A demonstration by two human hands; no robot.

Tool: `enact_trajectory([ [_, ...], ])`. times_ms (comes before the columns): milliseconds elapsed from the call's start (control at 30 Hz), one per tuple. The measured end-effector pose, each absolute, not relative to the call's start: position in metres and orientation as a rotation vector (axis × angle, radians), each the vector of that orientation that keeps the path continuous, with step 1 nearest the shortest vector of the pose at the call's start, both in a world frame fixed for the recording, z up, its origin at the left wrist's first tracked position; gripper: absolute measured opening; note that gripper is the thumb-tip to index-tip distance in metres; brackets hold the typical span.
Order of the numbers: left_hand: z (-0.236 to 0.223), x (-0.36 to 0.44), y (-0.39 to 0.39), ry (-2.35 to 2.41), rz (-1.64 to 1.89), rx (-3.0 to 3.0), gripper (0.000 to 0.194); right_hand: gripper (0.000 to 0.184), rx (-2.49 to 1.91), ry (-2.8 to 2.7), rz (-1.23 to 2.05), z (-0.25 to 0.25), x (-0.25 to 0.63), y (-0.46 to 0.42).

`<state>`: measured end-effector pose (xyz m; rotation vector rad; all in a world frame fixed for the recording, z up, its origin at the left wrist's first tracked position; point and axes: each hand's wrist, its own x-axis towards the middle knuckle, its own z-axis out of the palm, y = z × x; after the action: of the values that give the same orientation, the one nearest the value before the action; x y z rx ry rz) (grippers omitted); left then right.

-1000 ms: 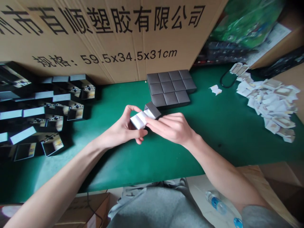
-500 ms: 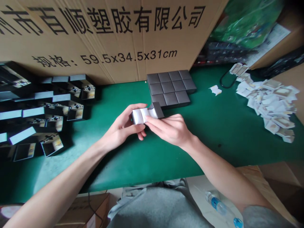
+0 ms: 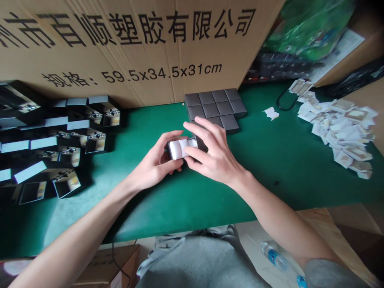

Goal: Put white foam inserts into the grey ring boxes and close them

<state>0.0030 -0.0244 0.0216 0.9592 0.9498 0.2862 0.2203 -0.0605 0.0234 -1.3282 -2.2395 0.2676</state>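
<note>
A small dark hinged jewelry box (image 3: 176,150) with a white padded lining stands open, held above the green table (image 3: 186,204). My left hand (image 3: 156,164) is closed around its left end, thumb at the front and fingers behind. At the other end is my right hand (image 3: 217,154), its fingers spread beside the raised lid, fingertips touching the white lining. That hand hides most of the lid. Just behind it lies a block of closed dark boxes (image 3: 229,122) set side by side in rows.
Several open dark boxes (image 3: 67,186) fill the left side. A heap of white inserts (image 3: 342,128) lies at the right, with a loose white piece (image 3: 271,113) and a black cord (image 3: 283,102) nearer. A large printed carton (image 3: 144,56) stands along the back.
My right hand has lifted and spread its fingers, which were bunched at the box before. The box has turned slightly in my left hand, and its lid is now largely covered.
</note>
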Motion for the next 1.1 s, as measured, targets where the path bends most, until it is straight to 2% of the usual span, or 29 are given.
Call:
enact_trajectory([
  [267, 0.019, 0.003, -0.029, 0.908, 0.317, 0.925, 0.078, 0.009, -1.155, -2.346, 0.395, 0.017, 0.226, -0.062],
  [367, 0.019, 0.002, -0.028, 0.905, 0.311, 0.901, 0.076, 0.009, -1.159, -2.328, 0.416, 0.018, 0.227, -0.061],
  [567, 0.021, 0.002, -0.02, 0.933, 0.202, 0.973, 0.057, 0.009, -1.215, -2.283, 0.448, 0.019, 0.223, -0.062],
  [767, 0.021, 0.005, -0.02, 0.917, 0.261, 1.015, 0.071, 0.018, -1.274, -2.241, 0.541, 0.014, 0.218, -0.066],
  [967, 0.019, 0.01, -0.024, 0.963, 0.338, 1.079, 0.055, 0.019, -1.228, -2.181, 0.484, 0.012, 0.218, -0.066],
  [1100, 0.013, 0.008, -0.027, 1.025, 0.357, 1.105, 0.048, 0.028, -1.242, -2.178, 0.449, 0.012, 0.216, -0.067],
])
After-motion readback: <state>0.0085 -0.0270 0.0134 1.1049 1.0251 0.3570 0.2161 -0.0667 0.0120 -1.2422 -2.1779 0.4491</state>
